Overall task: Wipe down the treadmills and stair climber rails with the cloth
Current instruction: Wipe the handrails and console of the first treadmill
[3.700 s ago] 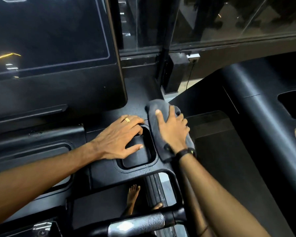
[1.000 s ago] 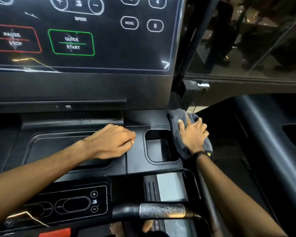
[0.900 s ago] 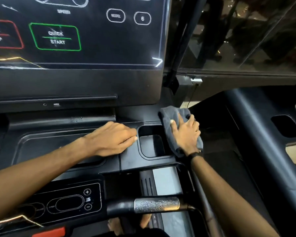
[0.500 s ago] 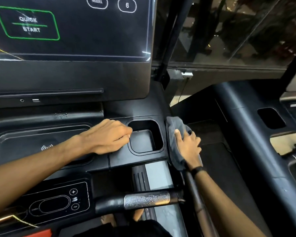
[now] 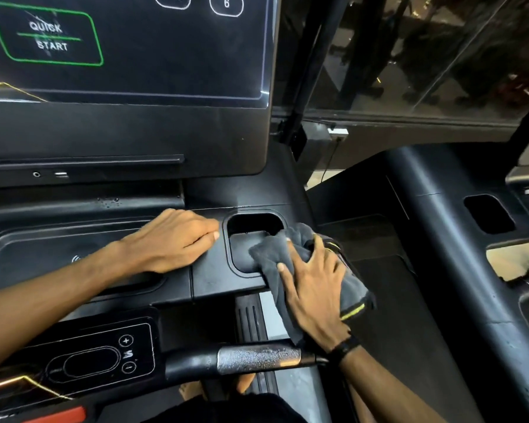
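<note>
A dark grey microfibre cloth with yellow-stitched edging [image 5: 290, 257] is pressed flat beneath the right hand [image 5: 313, 288] on the right front corner of the black plastic treadmill console deck [image 5: 214, 279], one corner of the cloth draped over the rim of the rounded-rectangle recessed cup holder [image 5: 245, 230]. The fingers are spread over the fabric rather than curled around it, so it is pinned, not clenched. Half a second earlier the cloth was lower on the deck's outer right edge; it has since been brought inward to the holder's lip, which suggests the side edge is finished and the recess is being taken next. The cup holder appears to hold nothing but that cloth corner. The left hand [image 5: 177, 239] is laid on the deck just left of the holder, fingers loosely bent, nothing held. The chrome-banded black handlebar [image 5: 257, 357] in the foreground is untouched.
</note>
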